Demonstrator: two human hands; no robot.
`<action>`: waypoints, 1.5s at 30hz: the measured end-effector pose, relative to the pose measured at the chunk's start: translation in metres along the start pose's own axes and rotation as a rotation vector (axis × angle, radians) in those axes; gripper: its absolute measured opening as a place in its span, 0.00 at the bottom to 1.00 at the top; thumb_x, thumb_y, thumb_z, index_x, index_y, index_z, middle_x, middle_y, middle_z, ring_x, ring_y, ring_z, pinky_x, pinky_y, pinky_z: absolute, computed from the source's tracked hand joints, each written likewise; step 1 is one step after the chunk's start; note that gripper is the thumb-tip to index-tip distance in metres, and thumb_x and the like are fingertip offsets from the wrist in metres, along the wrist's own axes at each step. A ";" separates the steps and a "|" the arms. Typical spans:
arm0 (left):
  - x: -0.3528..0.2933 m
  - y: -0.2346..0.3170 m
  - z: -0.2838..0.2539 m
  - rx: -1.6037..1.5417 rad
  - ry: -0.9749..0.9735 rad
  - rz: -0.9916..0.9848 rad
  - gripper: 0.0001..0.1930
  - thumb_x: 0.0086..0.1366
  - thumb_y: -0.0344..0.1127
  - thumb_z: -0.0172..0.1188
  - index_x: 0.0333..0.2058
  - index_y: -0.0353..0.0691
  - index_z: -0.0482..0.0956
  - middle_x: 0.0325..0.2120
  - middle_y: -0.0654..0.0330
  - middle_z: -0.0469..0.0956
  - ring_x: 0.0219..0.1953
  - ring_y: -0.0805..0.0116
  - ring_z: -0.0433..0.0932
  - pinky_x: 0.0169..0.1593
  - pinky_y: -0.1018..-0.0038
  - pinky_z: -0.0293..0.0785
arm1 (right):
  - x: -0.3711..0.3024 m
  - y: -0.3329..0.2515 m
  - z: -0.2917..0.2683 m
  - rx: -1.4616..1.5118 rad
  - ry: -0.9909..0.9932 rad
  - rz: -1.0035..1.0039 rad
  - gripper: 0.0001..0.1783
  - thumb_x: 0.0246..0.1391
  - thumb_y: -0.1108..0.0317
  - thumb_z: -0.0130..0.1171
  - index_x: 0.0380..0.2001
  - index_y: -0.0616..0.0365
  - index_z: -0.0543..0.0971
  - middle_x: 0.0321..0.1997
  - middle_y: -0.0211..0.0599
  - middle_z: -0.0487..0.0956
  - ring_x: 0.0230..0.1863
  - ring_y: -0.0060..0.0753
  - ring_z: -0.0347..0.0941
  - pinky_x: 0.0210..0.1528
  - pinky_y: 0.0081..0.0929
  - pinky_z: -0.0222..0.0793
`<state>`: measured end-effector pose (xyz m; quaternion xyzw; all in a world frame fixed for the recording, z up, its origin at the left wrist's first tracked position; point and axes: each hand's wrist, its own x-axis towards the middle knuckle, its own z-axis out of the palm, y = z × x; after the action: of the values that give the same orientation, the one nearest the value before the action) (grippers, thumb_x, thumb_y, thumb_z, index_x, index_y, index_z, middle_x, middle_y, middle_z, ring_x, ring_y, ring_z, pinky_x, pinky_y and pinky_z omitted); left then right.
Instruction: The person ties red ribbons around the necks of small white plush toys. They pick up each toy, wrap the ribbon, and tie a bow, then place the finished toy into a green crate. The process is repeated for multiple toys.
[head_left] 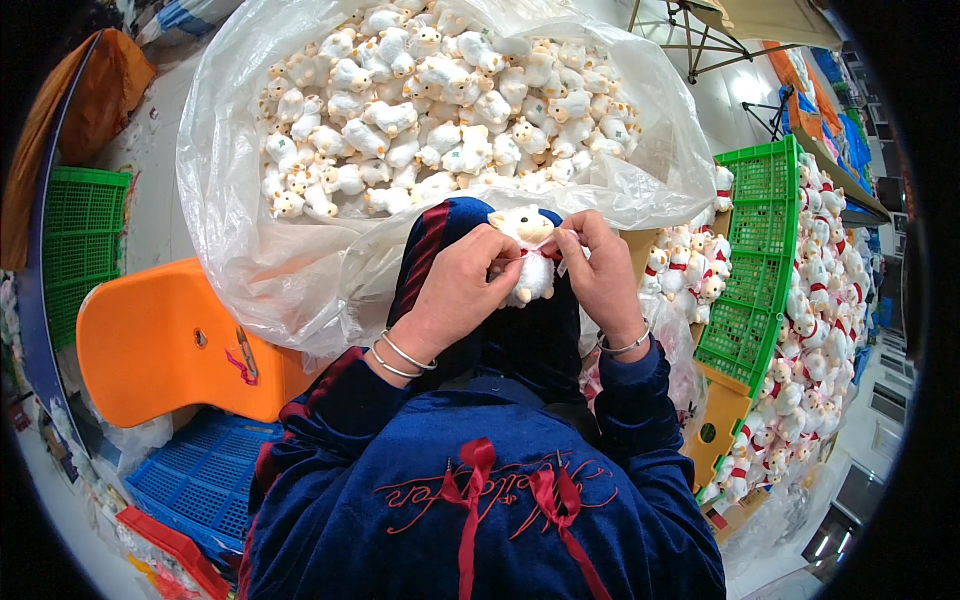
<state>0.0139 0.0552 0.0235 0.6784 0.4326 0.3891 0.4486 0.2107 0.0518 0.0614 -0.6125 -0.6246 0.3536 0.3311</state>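
Observation:
A small white plush animal toy point(534, 283) with a cream face, dark eyes and orange-tan ears and feet sits upright over my lap, facing up. A thin red ribbon point(533, 251) runs round its neck. On the toy's left side, my left hand point(462, 288) is closed, thumb and fingertips pinched at the ribbon. My right hand point(602, 272) pinches at the ribbon on the other side, close under the toy's chin. The fingers hide the ribbon's ends.
A big clear plastic bag point(225, 150) full of similar white toys lies open ahead. At right, toys with red neckbands point(800, 345) fill a space beside a green crate point(745, 265). On the left stand an orange chair point(150, 335) holding small scissors point(246, 352), and a blue crate point(205, 470).

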 end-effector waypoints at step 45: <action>-0.004 -0.014 0.000 -0.444 -0.019 -0.301 0.04 0.71 0.27 0.54 0.41 0.33 0.75 0.33 0.61 0.79 0.34 0.77 0.79 0.40 0.76 0.77 | 0.000 0.001 0.004 -0.043 -0.106 0.000 0.10 0.57 0.72 0.62 0.41 0.63 0.77 0.37 0.47 0.83 0.38 0.42 0.82 0.41 0.32 0.74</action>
<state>0.0091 0.0550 0.0100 0.4949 0.4285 0.3969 0.6433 0.2079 0.0520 0.0589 -0.5999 -0.6489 0.3719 0.2844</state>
